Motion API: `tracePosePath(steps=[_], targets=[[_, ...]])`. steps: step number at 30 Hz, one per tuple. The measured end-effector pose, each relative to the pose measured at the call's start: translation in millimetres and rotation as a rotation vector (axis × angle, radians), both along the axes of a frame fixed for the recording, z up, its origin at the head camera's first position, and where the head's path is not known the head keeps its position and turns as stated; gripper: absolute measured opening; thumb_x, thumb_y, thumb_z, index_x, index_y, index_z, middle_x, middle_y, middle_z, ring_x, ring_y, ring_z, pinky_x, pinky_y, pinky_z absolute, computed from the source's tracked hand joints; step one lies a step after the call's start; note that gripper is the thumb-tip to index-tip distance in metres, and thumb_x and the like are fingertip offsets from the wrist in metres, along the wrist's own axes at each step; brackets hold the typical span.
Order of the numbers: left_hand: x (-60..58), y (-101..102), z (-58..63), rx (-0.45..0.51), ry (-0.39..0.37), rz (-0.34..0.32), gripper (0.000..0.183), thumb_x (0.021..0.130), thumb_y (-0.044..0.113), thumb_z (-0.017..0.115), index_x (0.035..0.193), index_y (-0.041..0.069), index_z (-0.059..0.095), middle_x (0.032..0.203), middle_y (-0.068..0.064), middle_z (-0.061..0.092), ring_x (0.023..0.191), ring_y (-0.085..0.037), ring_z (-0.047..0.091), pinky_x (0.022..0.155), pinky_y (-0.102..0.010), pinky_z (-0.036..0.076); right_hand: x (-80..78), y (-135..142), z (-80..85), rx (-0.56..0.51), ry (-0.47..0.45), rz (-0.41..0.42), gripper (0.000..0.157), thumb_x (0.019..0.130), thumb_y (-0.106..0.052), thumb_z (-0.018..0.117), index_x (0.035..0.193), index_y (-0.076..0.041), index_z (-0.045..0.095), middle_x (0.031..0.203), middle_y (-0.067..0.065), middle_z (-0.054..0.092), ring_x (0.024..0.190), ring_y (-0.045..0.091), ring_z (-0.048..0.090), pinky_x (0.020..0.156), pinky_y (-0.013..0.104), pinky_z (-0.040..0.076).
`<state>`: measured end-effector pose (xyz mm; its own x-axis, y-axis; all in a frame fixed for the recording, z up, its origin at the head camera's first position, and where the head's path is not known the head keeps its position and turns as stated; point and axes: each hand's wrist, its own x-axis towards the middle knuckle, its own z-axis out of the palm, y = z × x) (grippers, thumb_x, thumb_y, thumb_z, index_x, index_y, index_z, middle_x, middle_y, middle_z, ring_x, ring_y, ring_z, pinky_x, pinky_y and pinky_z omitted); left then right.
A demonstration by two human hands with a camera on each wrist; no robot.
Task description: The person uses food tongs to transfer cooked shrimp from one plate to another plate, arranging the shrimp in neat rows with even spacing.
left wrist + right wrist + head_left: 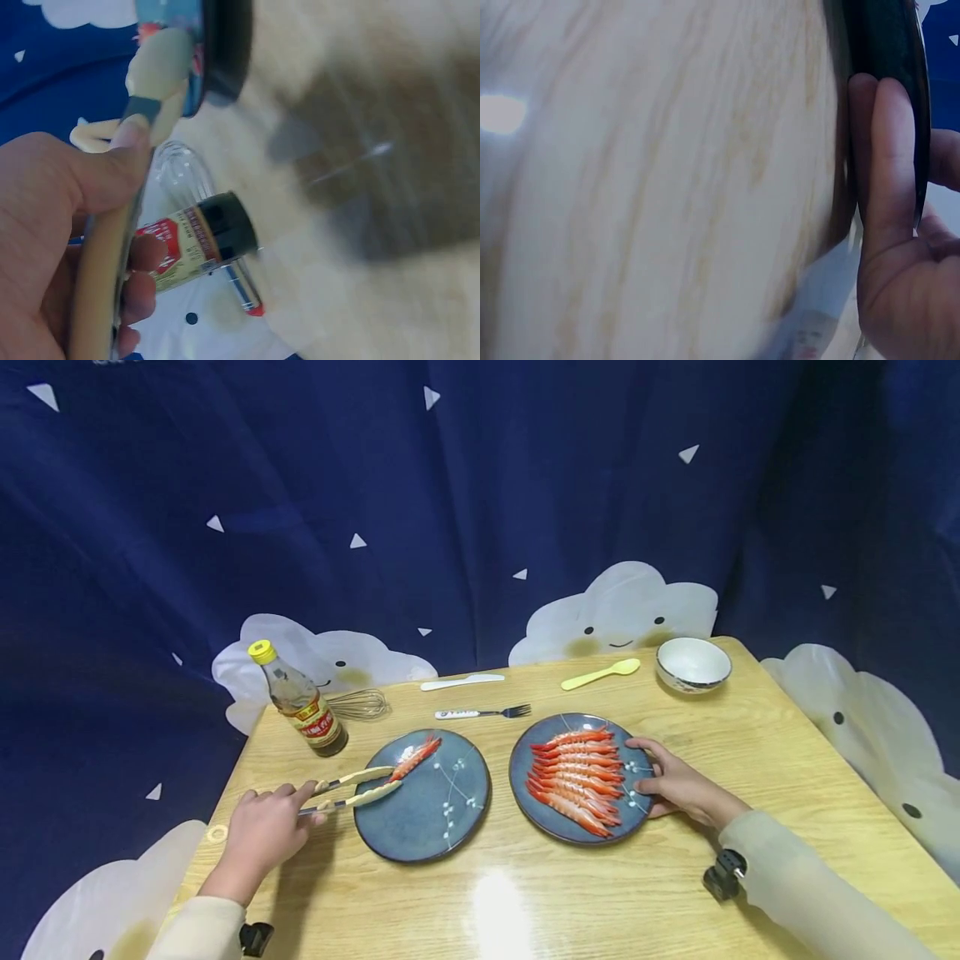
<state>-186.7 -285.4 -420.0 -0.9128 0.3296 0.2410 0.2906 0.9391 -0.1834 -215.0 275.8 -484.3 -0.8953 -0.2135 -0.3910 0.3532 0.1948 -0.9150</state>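
My left hand (pixel 266 831) grips a pair of tongs (pixel 375 792) with pale scalloped tips. Those tips reach over the left rim of a dark blue plate (pixel 420 827) and stand at the tail end of a single red-and-white shrimp (pixel 416 758). In the left wrist view the thumb presses on the tongs (pixel 105 262) and the fingers curl round them. With my right hand (pixel 686 789) I hold the right edge of a second blue plate (pixel 536 814), thumb on top and fingers underneath. Several shrimp (pixel 576 768) lie on it in a neat row.
A sauce bottle (pixel 311 718) with a yellow cap stands at the left, beside a wire whisk (pixel 363 704). Behind the plates lie a fork (pixel 487 712), a white knife (pixel 461 682) and a yellow spoon (pixel 600 674). A white bowl (pixel 693 664) is at the back right corner.
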Motion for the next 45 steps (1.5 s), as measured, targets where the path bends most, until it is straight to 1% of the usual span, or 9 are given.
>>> tracePosePath(steps=[7,11,19,22,27,30,37,42,45], targets=[[-4.8,3.6,-4.8,0.017,0.202,-0.16,0.043,0.066,0.037,0.07,0.098,0.011,0.062,0.068,-0.004,0.056,0.049,-0.023,0.052,0.049,-0.035,0.029,2.1,4.0,0.8,0.012,0.006,-0.013,0.07,0.082,0.003,0.052,0.136,-0.025,0.017,0.109,0.024,0.044,0.071,0.026,0.06,0.054,0.041,0.049],[-8.9,7.4,-0.5,0.036,0.259,-0.269,0.041,0.065,0.035,0.067,0.097,0.009,0.062,0.068,-0.003,0.058,0.049,-0.022,0.053,0.05,-0.035,0.03,3.6,6.0,-1.1,0.012,0.002,-0.026,0.07,0.082,0.003,0.052,0.136,-0.025,0.018,0.108,0.023,0.045,0.071,0.026,0.061,0.053,0.041,0.049],[-19.3,34.2,29.3,0.082,0.105,-0.384,0.041,0.065,0.04,0.07,0.096,0.014,0.066,0.068,0.006,0.058,0.054,-0.011,0.052,0.057,-0.032,0.026,6.4,9.7,-1.1,-0.001,0.001,-0.035,0.071,0.081,0.003,0.052,0.136,-0.024,0.016,0.109,0.023,0.045,0.071,0.029,0.061,0.055,0.043,0.048],[-26.4,54.1,40.9,0.057,0.058,-0.479,0.04,0.067,0.043,0.067,0.096,0.015,0.067,0.069,0.007,0.057,0.056,-0.008,0.05,0.06,-0.033,0.025,7.7,10.8,-1.0,-0.01,0.003,-0.038,0.071,0.081,0.003,0.052,0.136,-0.024,0.016,0.11,0.024,0.045,0.071,0.029,0.061,0.055,0.044,0.048],[-41.5,96.7,58.1,-0.013,0.044,-0.669,0.04,0.07,0.048,0.063,0.095,0.018,0.068,0.07,0.008,0.057,0.06,-0.012,0.046,0.065,-0.036,0.027,9.3,10.7,-1.4,-0.017,0.002,-0.036,0.071,0.081,0.003,0.052,0.136,-0.024,0.016,0.111,0.024,0.044,0.072,0.03,0.061,0.056,0.044,0.048],[-53.9,121.9,66.6,-0.042,0.026,-0.732,0.038,0.07,0.047,0.064,0.097,0.02,0.067,0.074,0.008,0.059,0.07,-0.016,0.045,0.073,-0.04,0.028,9.0,7.9,-1.0,-0.022,0.003,-0.035,0.071,0.081,0.004,0.051,0.136,-0.024,0.017,0.11,0.024,0.044,0.072,0.03,0.061,0.056,0.044,0.048],[-79.4,160.2,73.6,-0.162,-0.029,-0.752,0.034,0.071,0.046,0.063,0.098,0.025,0.066,0.081,0.008,0.058,0.095,-0.019,0.043,0.09,-0.052,0.019,4.6,-2.5,1.7,-0.054,0.002,0.003,0.069,0.081,0.004,0.05,0.135,-0.024,0.018,0.106,0.025,0.046,0.073,0.032,0.061,0.055,0.045,0.048],[-94.6,177.3,71.2,-0.193,-0.079,-0.744,0.028,0.071,0.045,0.064,0.094,0.029,0.066,0.076,0.011,0.054,0.095,-0.018,0.042,0.09,-0.053,0.017,3.3,-4.6,3.9,-0.042,-0.007,-0.009,0.069,0.081,0.005,0.05,0.135,-0.025,0.019,0.106,0.024,0.046,0.071,0.032,0.061,0.054,0.045,0.048],[-102.7,186.0,68.8,-0.226,-0.166,-0.694,0.025,0.072,0.046,0.063,0.094,0.034,0.065,0.074,0.015,0.054,0.095,-0.015,0.041,0.09,-0.052,0.015,2.8,-4.1,3.6,-0.016,-0.011,-0.024,0.068,0.081,0.005,0.05,0.134,-0.027,0.021,0.107,0.022,0.048,0.07,0.031,0.061,0.053,0.043,0.048]])
